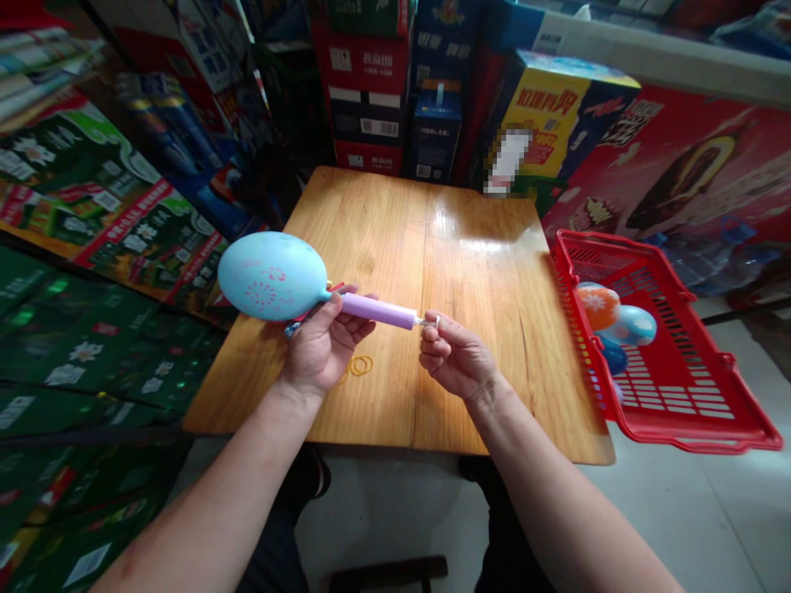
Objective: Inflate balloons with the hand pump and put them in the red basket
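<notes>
An inflated light blue balloon (272,276) with pink printed marks sits on the left end of a purple hand pump (380,311). My left hand (318,342) is closed around the balloon's neck and the pump's near end. At the pump's other end, my right hand (454,354) pinches the white handle, which is pushed nearly up to the purple tube. Several yellow rubber bands (360,365) lie on the wooden table (482,329) below my left hand. Something red and blue is partly hidden behind the balloon and my left hand.
To the right, a red basket (680,428) holds several balloons (634,325), orange and blue. Stacked boxes (369,74) stand behind the table, and green cartons (80,362) line the left side. A dark stool (389,574) is at the bottom.
</notes>
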A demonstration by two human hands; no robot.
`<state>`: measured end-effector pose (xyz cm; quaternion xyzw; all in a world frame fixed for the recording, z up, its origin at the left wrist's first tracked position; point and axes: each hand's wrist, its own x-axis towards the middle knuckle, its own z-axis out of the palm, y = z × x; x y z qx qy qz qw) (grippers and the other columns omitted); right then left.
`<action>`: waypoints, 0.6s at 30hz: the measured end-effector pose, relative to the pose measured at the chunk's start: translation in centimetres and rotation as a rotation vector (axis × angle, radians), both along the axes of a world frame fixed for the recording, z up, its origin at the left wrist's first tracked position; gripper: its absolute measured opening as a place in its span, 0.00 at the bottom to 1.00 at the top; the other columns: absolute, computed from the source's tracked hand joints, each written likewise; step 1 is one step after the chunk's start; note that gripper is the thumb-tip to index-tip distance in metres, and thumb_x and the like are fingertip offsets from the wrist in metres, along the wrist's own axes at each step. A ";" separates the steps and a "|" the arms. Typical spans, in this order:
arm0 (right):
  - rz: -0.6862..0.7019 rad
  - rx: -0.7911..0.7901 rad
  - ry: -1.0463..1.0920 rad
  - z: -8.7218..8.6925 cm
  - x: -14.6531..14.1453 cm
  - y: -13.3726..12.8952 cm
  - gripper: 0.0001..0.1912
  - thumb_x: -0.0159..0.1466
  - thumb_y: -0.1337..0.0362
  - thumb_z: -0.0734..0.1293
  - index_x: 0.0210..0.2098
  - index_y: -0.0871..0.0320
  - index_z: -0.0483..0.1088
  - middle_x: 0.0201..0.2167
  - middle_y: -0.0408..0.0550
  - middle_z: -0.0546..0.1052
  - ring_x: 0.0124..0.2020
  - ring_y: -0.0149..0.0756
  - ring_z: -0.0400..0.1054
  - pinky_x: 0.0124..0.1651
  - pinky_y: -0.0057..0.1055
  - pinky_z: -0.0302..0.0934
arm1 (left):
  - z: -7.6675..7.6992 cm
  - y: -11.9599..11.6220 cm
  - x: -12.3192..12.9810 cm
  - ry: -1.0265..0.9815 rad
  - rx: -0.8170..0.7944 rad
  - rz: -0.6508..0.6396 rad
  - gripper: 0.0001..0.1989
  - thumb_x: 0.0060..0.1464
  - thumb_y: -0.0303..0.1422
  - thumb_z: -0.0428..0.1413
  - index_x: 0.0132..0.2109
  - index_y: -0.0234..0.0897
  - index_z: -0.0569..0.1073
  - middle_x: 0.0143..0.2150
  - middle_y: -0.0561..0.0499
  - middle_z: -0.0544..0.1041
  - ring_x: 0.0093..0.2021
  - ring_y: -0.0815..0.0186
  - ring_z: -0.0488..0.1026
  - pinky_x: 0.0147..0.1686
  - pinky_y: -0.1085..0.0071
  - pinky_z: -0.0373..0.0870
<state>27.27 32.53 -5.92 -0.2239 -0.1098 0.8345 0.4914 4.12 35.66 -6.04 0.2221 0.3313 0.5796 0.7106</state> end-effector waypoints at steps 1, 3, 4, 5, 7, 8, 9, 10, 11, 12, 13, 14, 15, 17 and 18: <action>-0.008 -0.007 -0.004 0.3 0.3 0.1 0.08 0.64 0.70 0.74 0.43 0.60 0.76 0.28 0.40 0.78 0.21 0.20 0.64 0.25 0.17 0.62 | 0.2 0.2 -0.3 0.009 0.018 0.022 0.13 0.61 0.40 0.65 0.49 0.39 0.80 0.47 0.44 0.86 0.50 0.58 0.83 0.46 0.67 0.80; -0.043 -0.026 -0.014 0.8 0.8 0.2 0.04 0.66 0.71 0.72 0.41 0.60 0.75 0.26 0.38 0.77 0.19 0.20 0.61 0.24 0.17 0.60 | 0.5 0.3 -0.8 0.018 0.060 0.069 0.11 0.62 0.40 0.65 0.48 0.42 0.80 0.47 0.46 0.86 0.53 0.57 0.82 0.47 0.66 0.80; -0.062 -0.039 -0.019 0.9 0.8 0.2 0.03 0.67 0.71 0.71 0.40 0.59 0.75 0.26 0.38 0.76 0.19 0.19 0.60 0.24 0.17 0.59 | 0.7 0.3 -0.9 0.018 0.071 0.080 0.11 0.62 0.41 0.65 0.49 0.43 0.80 0.48 0.47 0.86 0.55 0.57 0.81 0.49 0.65 0.80; -0.077 -0.053 -0.026 0.9 0.7 0.2 0.03 0.67 0.71 0.71 0.39 0.59 0.75 0.25 0.37 0.76 0.18 0.20 0.59 0.23 0.17 0.59 | 0.7 0.2 -0.9 0.016 0.073 0.080 0.11 0.62 0.41 0.65 0.49 0.44 0.80 0.49 0.47 0.85 0.56 0.56 0.81 0.50 0.63 0.80; -0.078 -0.072 -0.047 0.8 0.2 0.1 0.03 0.67 0.71 0.71 0.39 0.58 0.75 0.25 0.37 0.76 0.18 0.20 0.59 0.23 0.17 0.58 | 0.6 -0.2 -0.6 0.008 0.046 0.045 0.13 0.62 0.41 0.65 0.50 0.44 0.80 0.51 0.46 0.85 0.57 0.55 0.80 0.51 0.59 0.80; -0.070 -0.074 -0.059 0.6 -0.2 0.0 0.03 0.67 0.70 0.72 0.40 0.58 0.75 0.25 0.38 0.76 0.19 0.21 0.59 0.23 0.18 0.58 | 0.4 -0.4 -0.3 0.002 0.027 0.021 0.13 0.61 0.41 0.66 0.51 0.43 0.79 0.51 0.46 0.85 0.57 0.54 0.81 0.51 0.58 0.80; -0.059 -0.072 -0.070 0.4 -0.6 -0.2 0.05 0.66 0.70 0.73 0.41 0.58 0.75 0.25 0.38 0.77 0.19 0.21 0.59 0.23 0.18 0.58 | 0.2 -0.5 0.0 -0.005 0.014 0.003 0.14 0.61 0.40 0.66 0.51 0.43 0.79 0.50 0.46 0.85 0.56 0.54 0.81 0.52 0.57 0.80; -0.050 -0.064 -0.079 0.1 -1.0 -0.3 0.06 0.66 0.69 0.74 0.42 0.58 0.75 0.26 0.39 0.77 0.19 0.22 0.60 0.24 0.19 0.59 | 0.0 -0.7 0.3 -0.010 0.010 -0.007 0.14 0.60 0.40 0.66 0.51 0.42 0.79 0.49 0.45 0.85 0.55 0.54 0.81 0.52 0.57 0.80; -0.047 -0.053 -0.082 -0.1 -1.3 -0.4 0.07 0.65 0.69 0.74 0.42 0.58 0.75 0.27 0.39 0.78 0.20 0.22 0.60 0.24 0.19 0.59 | -0.2 -0.7 0.6 -0.013 0.012 -0.008 0.14 0.61 0.40 0.66 0.51 0.42 0.79 0.48 0.45 0.86 0.55 0.55 0.82 0.52 0.58 0.80; -0.047 -0.040 -0.079 -0.2 -1.4 -0.4 0.08 0.65 0.69 0.75 0.43 0.58 0.75 0.27 0.40 0.78 0.20 0.22 0.61 0.24 0.19 0.59 | -0.4 -0.8 0.8 -0.013 0.018 -0.007 0.14 0.61 0.40 0.66 0.51 0.41 0.79 0.48 0.45 0.86 0.54 0.55 0.82 0.51 0.59 0.80; -0.048 -0.029 -0.072 -0.3 -1.4 -0.4 0.08 0.64 0.69 0.75 0.43 0.58 0.75 0.27 0.40 0.78 0.20 0.22 0.61 0.24 0.19 0.60 | -0.5 -0.7 0.9 -0.010 0.022 -0.005 0.14 0.61 0.40 0.66 0.51 0.41 0.79 0.48 0.44 0.86 0.54 0.55 0.82 0.51 0.61 0.80; -0.047 -0.021 -0.065 -0.2 -1.3 -0.4 0.09 0.64 0.68 0.75 0.43 0.59 0.75 0.27 0.40 0.78 0.20 0.22 0.61 0.25 0.19 0.60 | -0.6 -0.6 0.9 -0.006 0.021 -0.006 0.14 0.61 0.41 0.66 0.51 0.40 0.80 0.47 0.44 0.86 0.53 0.56 0.82 0.50 0.62 0.80; -0.042 -0.016 -0.061 -0.2 -1.1 -0.4 0.09 0.64 0.68 0.75 0.43 0.59 0.76 0.27 0.40 0.78 0.20 0.21 0.61 0.25 0.19 0.60 | -0.6 -0.4 0.8 0.000 0.013 -0.010 0.14 0.61 0.41 0.66 0.50 0.39 0.80 0.47 0.43 0.86 0.52 0.56 0.83 0.49 0.63 0.80; -0.032 -0.016 -0.073 0.2 -0.4 -0.2 0.08 0.64 0.69 0.74 0.43 0.59 0.76 0.27 0.39 0.77 0.20 0.21 0.61 0.25 0.19 0.59 | -0.3 0.0 0.3 0.004 -0.002 -0.013 0.14 0.60 0.41 0.66 0.49 0.38 0.80 0.46 0.42 0.86 0.49 0.58 0.83 0.48 0.65 0.80; -0.033 -0.020 -0.086 0.5 0.0 0.0 0.06 0.65 0.69 0.73 0.42 0.59 0.75 0.27 0.39 0.77 0.20 0.21 0.60 0.25 0.19 0.59 | -0.1 0.2 0.0 0.005 0.001 -0.005 0.14 0.61 0.41 0.66 0.49 0.38 0.80 0.46 0.43 0.86 0.49 0.58 0.83 0.47 0.65 0.80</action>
